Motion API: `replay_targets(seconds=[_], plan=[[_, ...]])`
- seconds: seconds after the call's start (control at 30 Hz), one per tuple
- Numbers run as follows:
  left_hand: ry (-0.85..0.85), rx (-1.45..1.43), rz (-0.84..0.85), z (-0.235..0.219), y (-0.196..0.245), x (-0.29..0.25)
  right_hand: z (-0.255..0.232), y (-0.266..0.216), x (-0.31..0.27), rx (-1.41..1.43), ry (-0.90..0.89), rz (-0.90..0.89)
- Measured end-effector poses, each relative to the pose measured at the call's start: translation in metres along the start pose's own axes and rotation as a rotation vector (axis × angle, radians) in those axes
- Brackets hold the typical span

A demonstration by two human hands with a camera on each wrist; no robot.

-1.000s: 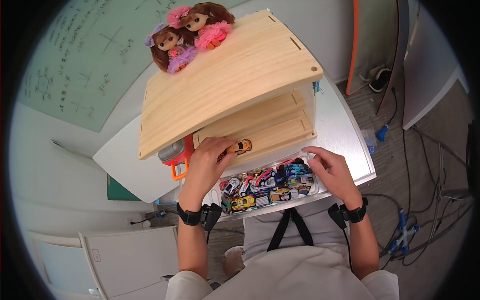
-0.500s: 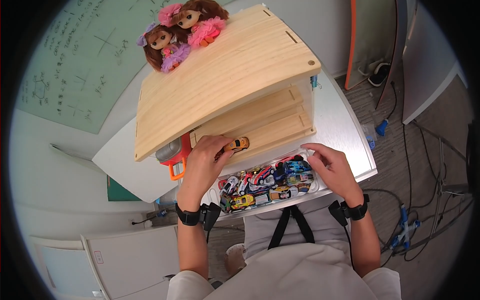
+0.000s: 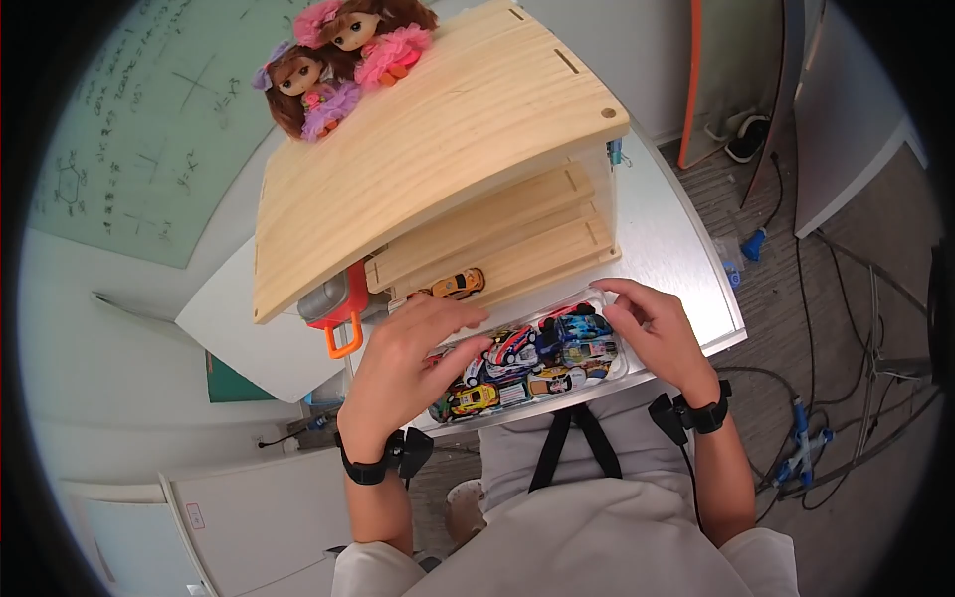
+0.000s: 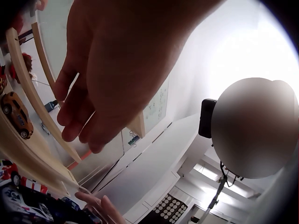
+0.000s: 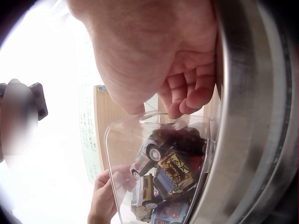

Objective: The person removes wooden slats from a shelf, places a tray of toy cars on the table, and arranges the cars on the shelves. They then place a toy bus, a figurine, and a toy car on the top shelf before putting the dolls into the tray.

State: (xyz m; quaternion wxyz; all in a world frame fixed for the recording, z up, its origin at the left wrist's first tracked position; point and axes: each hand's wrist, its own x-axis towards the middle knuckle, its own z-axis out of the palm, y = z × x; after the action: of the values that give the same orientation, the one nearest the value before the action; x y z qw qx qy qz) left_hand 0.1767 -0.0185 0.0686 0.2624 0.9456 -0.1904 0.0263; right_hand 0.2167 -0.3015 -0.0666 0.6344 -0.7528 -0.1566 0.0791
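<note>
An orange toy car [image 3: 465, 283] stands on the lowest step of the wooden shelf [image 3: 557, 269], with part of another car showing to its left. Just in front of it, my left hand [image 3: 398, 363] hovers over the left end of a clear plastic box, fingers extended and nothing held. Colourful toy cars [image 3: 512, 350] lie heaped inside that box. At the box's right end, my right hand [image 3: 662, 333] grips the rim between thumb and fingers. In the right wrist view the clear box [image 5: 124, 135] has the fingertips at its edge.
Two dolls [image 3: 383, 55] in frilly dresses sit on top of the shelf. A red and grey toy case [image 3: 333, 298] with an orange handle stands at the shelf's left. The silvery table [image 3: 681, 274] ends just beyond my right hand; cables lie on the floor.
My left hand has let go of the orange car, leaving it on the step, and drawn back toward the box. My right hand has stayed at the box's rim.
</note>
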Motion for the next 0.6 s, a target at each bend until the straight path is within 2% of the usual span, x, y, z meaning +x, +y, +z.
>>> replay_targets(seconds=[0.13,0.23,0.3,0.33,0.4,0.6], plan=[[-0.055,-0.113,-0.009,-0.001,0.001,-0.003,0.000,0.001,0.000,0.004,0.012,-0.019],[-0.067,-0.008,-0.006,0.006,-0.004,-0.007,-0.001,-0.003,0.000,-0.010,0.002,-0.003],[-0.119,0.156,0.081,0.014,-0.004,-0.009,0.000,-0.002,0.000,-0.006,0.007,-0.001],[-0.119,0.154,0.080,0.018,-0.001,-0.010,0.000,-0.002,0.000,-0.003,0.013,-0.004],[-0.206,0.201,-0.039,0.024,0.007,-0.011,0.000,0.000,0.000,0.002,0.007,0.003],[-0.175,0.316,0.006,0.035,-0.002,-0.013,0.000,0.000,0.000,0.001,0.006,0.008]])
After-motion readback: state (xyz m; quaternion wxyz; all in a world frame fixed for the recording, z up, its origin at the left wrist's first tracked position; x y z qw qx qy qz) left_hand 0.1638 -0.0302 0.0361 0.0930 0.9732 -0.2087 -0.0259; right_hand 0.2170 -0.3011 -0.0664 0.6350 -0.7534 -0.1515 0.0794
